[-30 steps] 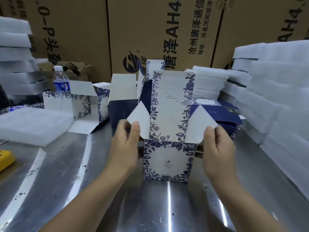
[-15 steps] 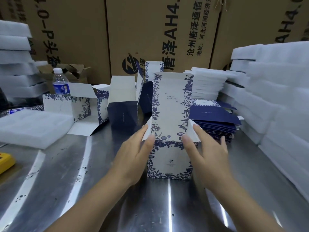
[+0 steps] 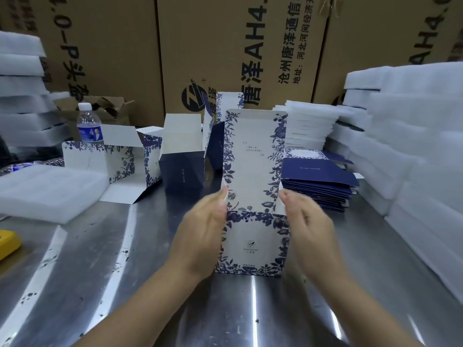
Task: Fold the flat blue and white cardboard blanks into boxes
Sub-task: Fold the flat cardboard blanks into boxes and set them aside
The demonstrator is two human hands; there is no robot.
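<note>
While the box (image 3: pixel 253 236) stands upright on the steel table (image 3: pixel 100 271) at the centre of the frame, we see the left hand (image 3: pixel 200 236) flat against its left wall and the right hand (image 3: pixel 310 231) flat against its right wall, fingers straight and close together. Both hands are blurred, so we cannot tell how hard they press. The tall lid (image 3: pixel 253 156) rises straight up above the fingertips, white with blue flowers along its edges. Just right of the box, a stack of dark blue blanks (image 3: pixel 318 186) lies on the table. At middle left we find a half-folded box (image 3: pixel 100 159) with a bottle (image 3: pixel 89 126) behind it. Foam sheets (image 3: pixel 413 146) are piled at the right edge, brown cartons (image 3: pixel 225 46) across the top.
</note>
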